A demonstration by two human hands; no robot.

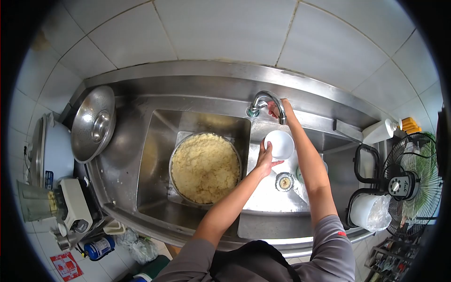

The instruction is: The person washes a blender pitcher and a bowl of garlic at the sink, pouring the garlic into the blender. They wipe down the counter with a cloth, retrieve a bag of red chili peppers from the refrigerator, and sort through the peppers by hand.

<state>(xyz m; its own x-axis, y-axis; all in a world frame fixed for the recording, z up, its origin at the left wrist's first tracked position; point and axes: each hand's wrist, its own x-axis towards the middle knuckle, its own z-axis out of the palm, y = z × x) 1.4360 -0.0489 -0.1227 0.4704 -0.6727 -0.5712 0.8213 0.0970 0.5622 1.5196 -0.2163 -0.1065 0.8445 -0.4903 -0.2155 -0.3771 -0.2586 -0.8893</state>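
My left hand [266, 159] holds a small white bowl [280, 145] below the spout of the chrome faucet [266, 96], over the right sink basin [263, 197]. My right hand [274, 109] is at the faucet's side, partly hidden behind the spout, with its fingers bent by the handle. What they grip there is hidden. Left of my left hand, a large round pot [171, 164] full of pale yellow, crumbly food [205, 167] stands in the left basin. A drain [284, 182] shows below the white bowl.
A perforated metal colander [89, 127] leans at the left. A blender [75, 206] stands at the lower left. On the right are a fan [408, 183], a white bottle [378, 131] and a plastic-wrapped white container [371, 212]. Tiled wall [225, 30] rises behind the sink.
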